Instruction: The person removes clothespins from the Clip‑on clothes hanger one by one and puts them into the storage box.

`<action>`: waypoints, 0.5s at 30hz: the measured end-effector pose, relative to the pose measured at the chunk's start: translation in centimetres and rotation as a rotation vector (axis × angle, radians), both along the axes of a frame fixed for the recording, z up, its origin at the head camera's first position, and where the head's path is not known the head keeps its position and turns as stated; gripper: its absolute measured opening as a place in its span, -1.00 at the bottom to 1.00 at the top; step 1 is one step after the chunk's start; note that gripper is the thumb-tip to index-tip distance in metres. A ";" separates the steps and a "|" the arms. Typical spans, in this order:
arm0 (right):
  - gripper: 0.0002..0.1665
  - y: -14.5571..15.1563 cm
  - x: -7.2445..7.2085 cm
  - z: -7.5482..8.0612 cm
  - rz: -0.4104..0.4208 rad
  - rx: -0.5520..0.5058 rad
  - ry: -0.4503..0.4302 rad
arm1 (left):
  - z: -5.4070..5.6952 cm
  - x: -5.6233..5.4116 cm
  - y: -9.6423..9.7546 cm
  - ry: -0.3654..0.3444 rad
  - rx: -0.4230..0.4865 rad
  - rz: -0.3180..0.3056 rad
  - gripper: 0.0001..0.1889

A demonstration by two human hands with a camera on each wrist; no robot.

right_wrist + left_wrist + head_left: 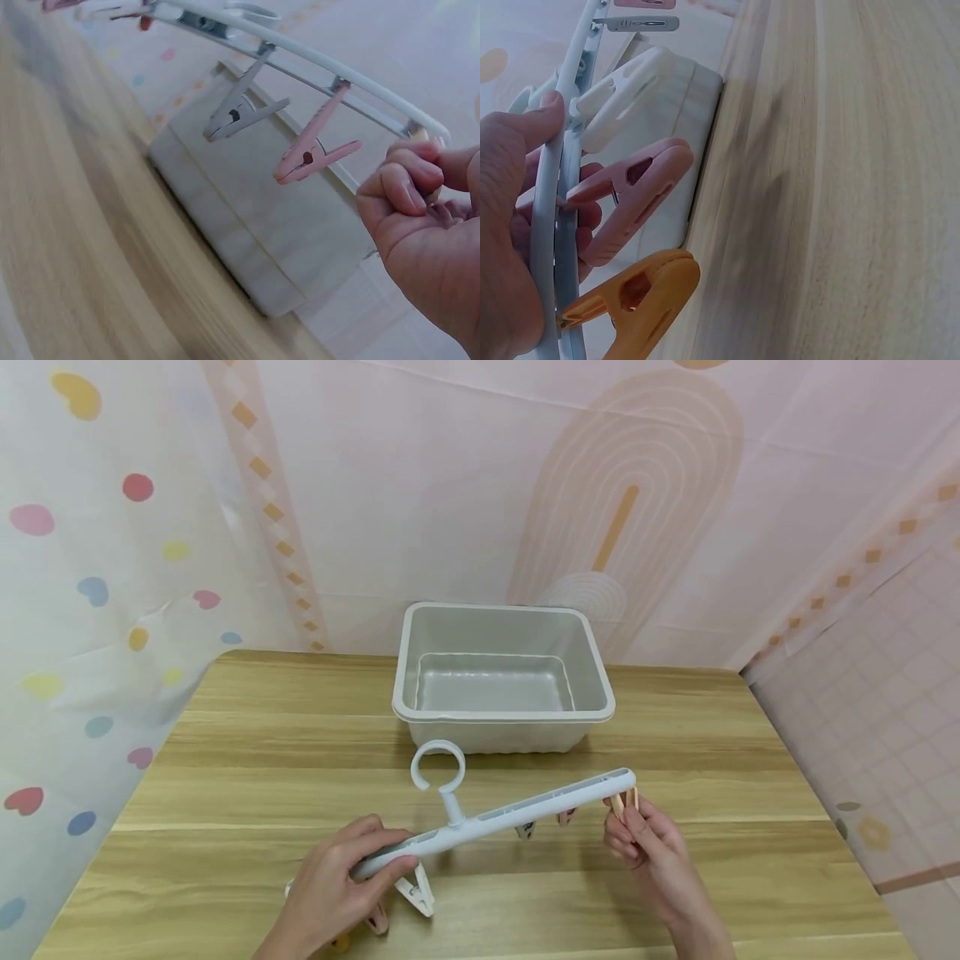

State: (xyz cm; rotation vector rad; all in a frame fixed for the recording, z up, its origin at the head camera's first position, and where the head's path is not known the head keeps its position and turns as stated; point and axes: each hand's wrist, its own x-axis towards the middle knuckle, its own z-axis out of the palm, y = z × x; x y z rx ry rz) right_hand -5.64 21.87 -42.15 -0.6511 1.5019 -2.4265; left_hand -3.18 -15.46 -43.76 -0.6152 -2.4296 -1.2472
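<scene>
A pale blue clip hanger (pixel 517 815) is held above the table, its open ring hook (pixel 415 768) pointing up and its right end raised. My left hand (pixel 337 872) grips the left end of the bar, thumb and fingers wrapped around it. At the right end, my right hand (pixel 660 860) pinches a peach clip (pixel 617 807); its fingers partly hide it. Between the hands hang a grey clip (pixel 234 116) and a pink clip (pixel 307 156). Around the left hand dangle a white clip (pixel 626 94), another pink clip (pixel 641 195) and an orange clip (pixel 656 296).
Behind the hanger, a grey plastic tub (pixel 502 717) with nothing in it stands at the back of the wood-grain table (pixel 247 760). Patterned cloth (pixel 420 485) hangs along the table's back and sides.
</scene>
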 end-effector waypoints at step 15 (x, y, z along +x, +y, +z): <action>-0.53 -0.9 -0.4 -0.6 0.055 -0.133 0.005 | 0.9 -0.4 0.5 -0.009 -0.064 0.025 -0.82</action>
